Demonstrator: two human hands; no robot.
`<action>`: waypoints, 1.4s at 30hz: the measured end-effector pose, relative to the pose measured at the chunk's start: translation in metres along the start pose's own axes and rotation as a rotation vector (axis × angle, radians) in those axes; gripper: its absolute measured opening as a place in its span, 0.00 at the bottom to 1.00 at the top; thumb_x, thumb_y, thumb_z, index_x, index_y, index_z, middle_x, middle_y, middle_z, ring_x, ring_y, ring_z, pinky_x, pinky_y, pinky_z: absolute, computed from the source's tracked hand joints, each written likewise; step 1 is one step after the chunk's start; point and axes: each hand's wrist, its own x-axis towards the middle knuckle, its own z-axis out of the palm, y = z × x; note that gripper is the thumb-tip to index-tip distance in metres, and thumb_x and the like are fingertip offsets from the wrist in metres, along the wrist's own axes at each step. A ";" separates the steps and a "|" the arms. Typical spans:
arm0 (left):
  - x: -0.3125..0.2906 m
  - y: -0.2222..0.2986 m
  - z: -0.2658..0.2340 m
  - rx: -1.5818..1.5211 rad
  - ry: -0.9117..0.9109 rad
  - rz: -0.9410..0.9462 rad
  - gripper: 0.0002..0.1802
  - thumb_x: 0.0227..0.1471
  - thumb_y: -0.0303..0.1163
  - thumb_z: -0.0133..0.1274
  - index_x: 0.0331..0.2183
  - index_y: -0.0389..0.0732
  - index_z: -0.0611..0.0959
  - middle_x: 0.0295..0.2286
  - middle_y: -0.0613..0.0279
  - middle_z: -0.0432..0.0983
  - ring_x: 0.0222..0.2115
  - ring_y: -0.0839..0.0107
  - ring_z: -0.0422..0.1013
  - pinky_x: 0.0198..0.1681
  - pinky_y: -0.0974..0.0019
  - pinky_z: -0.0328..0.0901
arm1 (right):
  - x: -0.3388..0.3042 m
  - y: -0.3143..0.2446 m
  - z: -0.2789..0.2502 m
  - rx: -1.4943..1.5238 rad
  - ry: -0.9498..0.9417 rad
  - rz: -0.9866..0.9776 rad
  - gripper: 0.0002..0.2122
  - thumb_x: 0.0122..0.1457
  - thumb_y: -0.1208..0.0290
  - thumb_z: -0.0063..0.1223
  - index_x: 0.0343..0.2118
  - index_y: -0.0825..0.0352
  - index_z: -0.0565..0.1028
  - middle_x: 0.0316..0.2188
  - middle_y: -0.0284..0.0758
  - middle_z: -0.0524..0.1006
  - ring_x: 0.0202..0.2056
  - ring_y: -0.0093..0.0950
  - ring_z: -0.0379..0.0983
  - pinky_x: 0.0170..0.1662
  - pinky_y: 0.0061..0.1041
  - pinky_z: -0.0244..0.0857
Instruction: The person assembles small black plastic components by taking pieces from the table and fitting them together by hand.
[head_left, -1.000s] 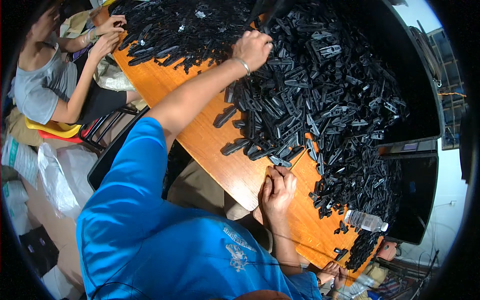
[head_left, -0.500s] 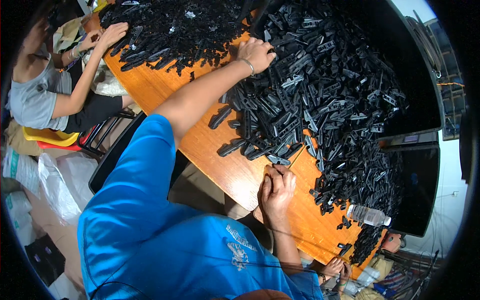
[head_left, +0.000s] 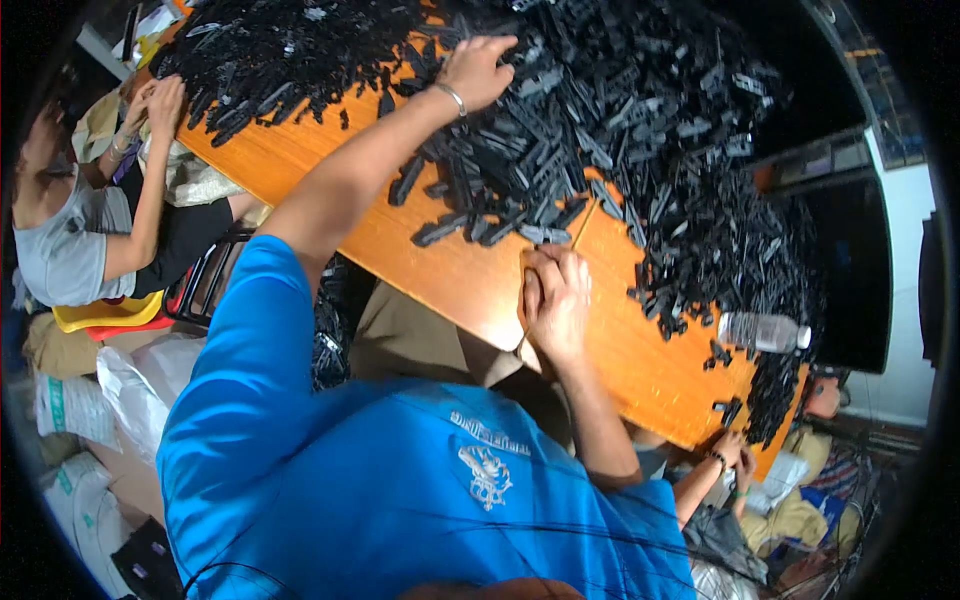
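A big heap of black plastic pieces [head_left: 620, 120] covers most of an orange wooden table [head_left: 470, 275]. My left hand [head_left: 478, 70] is stretched far out, palm down, fingers spread on the heap; a thin bracelet sits on its wrist. My right hand [head_left: 555, 295] rests at the table's near edge, fingers curled around what looks like a small black piece [head_left: 529, 292], mostly hidden by the fingers. Loose pieces [head_left: 440, 230] lie between the two hands. My blue shirt fills the lower part of the view.
A clear water bottle [head_left: 760, 331] lies near the table's right end. A person in a grey top [head_left: 70, 250] sits at the left, hands at the heap's edge. Another person's hands [head_left: 730, 455] work at the lower right. White bags [head_left: 70, 410] and a yellow stool [head_left: 105, 315] stand left.
My left hand has reached farther out over the heap, fingers now spread. My right hand has stayed curled at the table's near edge. The view has shifted a little.
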 end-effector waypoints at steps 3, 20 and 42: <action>-0.008 0.028 0.002 0.024 -0.005 0.064 0.35 0.61 0.46 0.58 0.67 0.52 0.75 0.64 0.47 0.70 0.65 0.43 0.64 0.70 0.46 0.61 | -0.004 0.002 -0.005 0.016 0.025 0.007 0.10 0.61 0.77 0.61 0.44 0.64 0.83 0.47 0.38 0.78 0.50 0.43 0.73 0.52 0.42 0.67; -0.218 0.076 -0.118 0.183 0.008 0.202 0.38 0.62 0.34 0.62 0.69 0.40 0.70 0.66 0.46 0.68 0.68 0.42 0.60 0.72 0.46 0.54 | -0.090 0.128 -0.108 -0.252 0.474 0.395 0.16 0.60 0.74 0.63 0.51 0.64 0.82 0.54 0.45 0.75 0.56 0.48 0.70 0.60 0.46 0.67; -0.258 0.115 -0.083 0.000 0.029 0.051 0.19 0.59 0.24 0.60 0.52 0.36 0.84 0.60 0.42 0.71 0.61 0.43 0.68 0.67 0.49 0.61 | -0.035 0.117 -0.072 -0.162 0.378 0.187 0.20 0.57 0.77 0.65 0.54 0.66 0.80 0.54 0.47 0.76 0.54 0.49 0.72 0.58 0.43 0.70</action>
